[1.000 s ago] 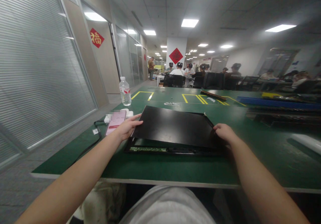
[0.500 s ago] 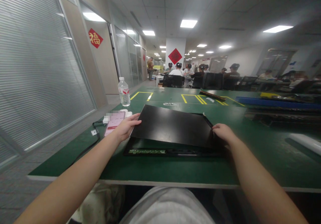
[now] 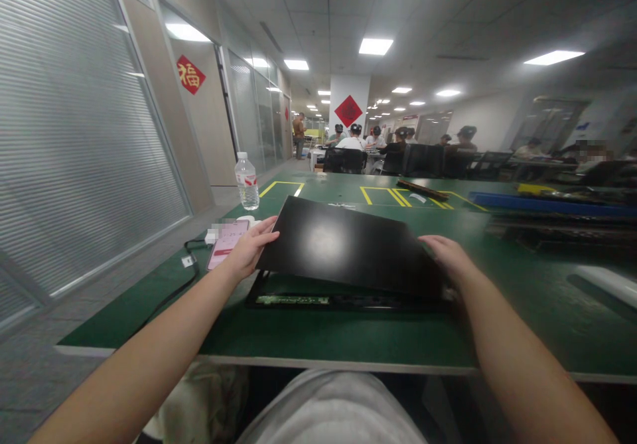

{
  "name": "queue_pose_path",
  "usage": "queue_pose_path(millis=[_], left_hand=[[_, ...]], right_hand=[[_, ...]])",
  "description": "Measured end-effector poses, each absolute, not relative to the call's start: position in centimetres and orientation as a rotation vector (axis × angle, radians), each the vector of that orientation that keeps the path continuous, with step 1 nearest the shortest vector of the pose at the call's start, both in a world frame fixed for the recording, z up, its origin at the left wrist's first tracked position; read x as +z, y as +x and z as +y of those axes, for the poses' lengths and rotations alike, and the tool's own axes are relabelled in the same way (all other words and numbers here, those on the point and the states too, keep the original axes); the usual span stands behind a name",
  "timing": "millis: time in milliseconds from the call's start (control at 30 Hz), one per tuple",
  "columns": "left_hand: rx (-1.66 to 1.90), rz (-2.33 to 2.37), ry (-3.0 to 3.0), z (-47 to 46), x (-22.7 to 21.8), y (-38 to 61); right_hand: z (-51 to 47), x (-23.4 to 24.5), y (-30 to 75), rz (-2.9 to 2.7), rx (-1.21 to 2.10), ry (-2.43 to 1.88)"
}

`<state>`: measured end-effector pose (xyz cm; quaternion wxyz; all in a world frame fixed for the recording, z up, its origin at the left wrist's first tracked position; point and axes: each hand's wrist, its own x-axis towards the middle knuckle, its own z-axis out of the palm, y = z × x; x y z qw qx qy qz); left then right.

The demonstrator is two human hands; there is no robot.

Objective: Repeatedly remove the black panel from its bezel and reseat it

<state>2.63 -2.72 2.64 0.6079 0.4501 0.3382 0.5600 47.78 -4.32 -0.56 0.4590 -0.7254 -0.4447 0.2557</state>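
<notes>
A glossy black display panel [image 3: 343, 248] is tilted above the green table, its left end raised higher. My left hand [image 3: 251, 248] grips the panel's left edge, thumb on top and fingers around the side. At the opposite edge, my right hand [image 3: 445, 255] holds the right side; its lower fingers are hidden or blurred. Beneath the panel lies a thin black frame [image 3: 393, 303], mostly covered. Along the frame's near side runs a narrow green circuit board [image 3: 293, 300].
Left of my left hand lie a phone [image 3: 229, 241] and a black cable [image 3: 172, 295]. A water bottle [image 3: 247, 182] stands behind them. Long dark and blue strips [image 3: 547, 203] occupy the right side, with a white bar [image 3: 607, 285] nearer. People [image 3: 353, 140] sit at tables beyond.
The panel's left and far edges have risen, and it now covers the frame's far right corner. My right hand's fingers have straightened slightly along the edge.
</notes>
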Motion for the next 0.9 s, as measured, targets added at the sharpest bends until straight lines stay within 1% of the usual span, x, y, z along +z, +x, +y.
queue_pose_path(millis=[67,133,267,367,533,633,733,800,900], left_hand=[[1.300,0.841,1.028,-2.6,2.4,2.6],[1.297,0.871,1.019,-2.4,2.1,2.5],[1.282,0.844,1.031,-2.2,1.8,2.5],[1.300,0.800,1.036,-2.2,1.9,2.5],[1.329,0.753,1.070,-2.6,2.2,2.5],[1.343,0.744,1.098,-2.6,2.1,2.5],[1.390,0.746,1.109,-2.3,2.0,2.3],[1.480,0.738,1.104,-2.0,2.1,2.1],[1.610,0.710,1.089,-1.9,2.6,1.9]], right_hand=[[-4.4,-0.2,47.6,-1.065,0.697,-1.581],[-4.3,-0.2,47.5,-1.047,0.685,-1.509],[-4.0,-0.8,47.7,-1.067,0.487,-1.709],[-3.8,-1.2,47.9,-1.085,0.424,-1.852],[-4.0,-1.3,48.0,-1.107,0.465,-1.989],[-4.1,-1.3,48.0,-1.085,0.531,-1.977],[-4.1,-1.1,47.8,-1.044,0.538,-1.862],[-4.3,-0.7,47.5,-1.005,0.582,-1.703],[-5.2,0.5,46.8,-1.018,0.819,-1.302]])
